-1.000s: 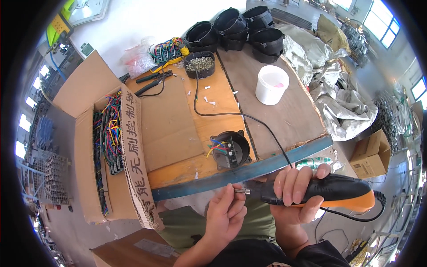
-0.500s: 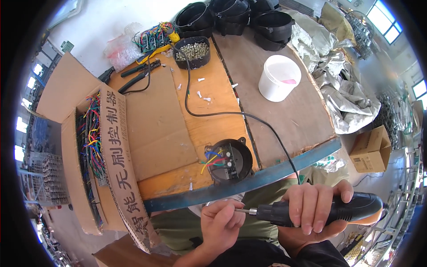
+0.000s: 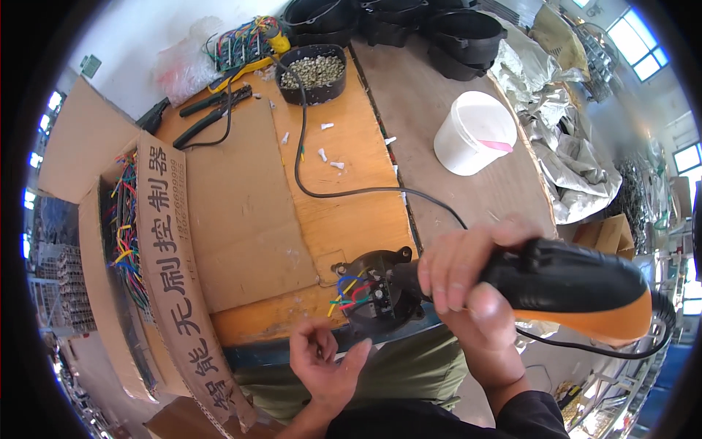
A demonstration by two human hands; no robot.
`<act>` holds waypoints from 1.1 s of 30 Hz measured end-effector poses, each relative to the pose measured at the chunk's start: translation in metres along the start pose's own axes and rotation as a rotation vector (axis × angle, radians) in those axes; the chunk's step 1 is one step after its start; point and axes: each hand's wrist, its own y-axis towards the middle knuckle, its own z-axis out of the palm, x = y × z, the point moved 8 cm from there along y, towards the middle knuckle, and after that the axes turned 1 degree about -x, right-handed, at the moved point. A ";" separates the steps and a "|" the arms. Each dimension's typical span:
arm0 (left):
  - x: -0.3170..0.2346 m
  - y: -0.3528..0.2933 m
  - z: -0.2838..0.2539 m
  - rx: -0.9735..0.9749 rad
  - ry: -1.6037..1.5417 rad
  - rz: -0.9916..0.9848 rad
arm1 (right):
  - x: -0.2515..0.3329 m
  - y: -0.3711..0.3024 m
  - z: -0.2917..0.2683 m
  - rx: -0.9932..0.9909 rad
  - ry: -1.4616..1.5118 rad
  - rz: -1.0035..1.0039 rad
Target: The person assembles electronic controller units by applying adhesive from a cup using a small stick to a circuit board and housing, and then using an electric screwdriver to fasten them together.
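My right hand [image 3: 475,271] is wrapped round a black and orange corded electric screwdriver [image 3: 578,282]. Its nose points left, reaching over the right side of a round black plastic housing [image 3: 404,257]; the bit's contact point is hard to make out. Inside the housing sits a green circuit board [image 3: 380,294] with blue, yellow, red and green wires [image 3: 349,293] sticking out leftward. Just below and left of the housing, by the table's front edge, is my left hand [image 3: 325,366]. Its fingers curl inward with the thumb held apart; whatever they hold is too small to name.
An open cardboard box [image 3: 172,241] of wired boards stands at left. Farther back are a black tub of small metal parts [image 3: 314,91], pliers [image 3: 208,117], white connector caps [image 3: 322,154] and stacked black housings [image 3: 464,44]. A white bucket [image 3: 468,139] stands right of the screwdriver's cord [image 3: 365,192].
My right hand has brought the screwdriver up and forward to the housing. My left hand has let go of the bit's tip and moved left, its thumb now spread.
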 end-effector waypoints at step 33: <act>-0.023 0.046 0.042 0.204 0.356 0.109 | -0.042 0.013 0.050 0.323 -0.445 0.007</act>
